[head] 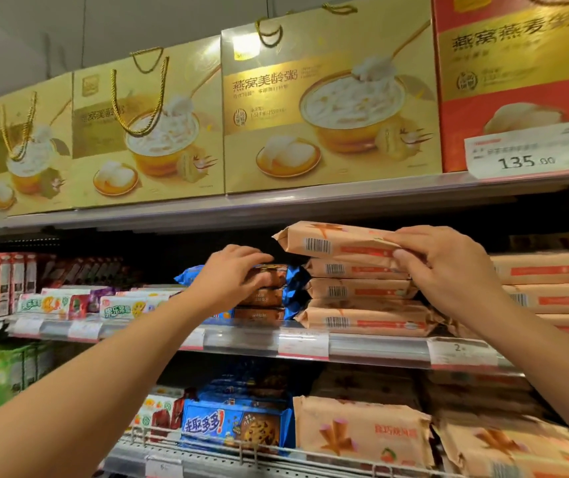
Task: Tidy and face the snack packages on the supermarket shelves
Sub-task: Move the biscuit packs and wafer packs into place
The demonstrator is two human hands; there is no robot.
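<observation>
right hand (448, 267): fingers curled round the top peach wafer pack (336, 241), lifted a bit above its stack (362, 298), middle shelf
left hand (231, 281): fingers curled over the blue cookie packs (269, 291) just left

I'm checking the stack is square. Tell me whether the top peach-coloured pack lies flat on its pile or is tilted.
Tilted. The top peach pack is gripped by the right hand, its left end raised clear of the peach stack below.
</observation>
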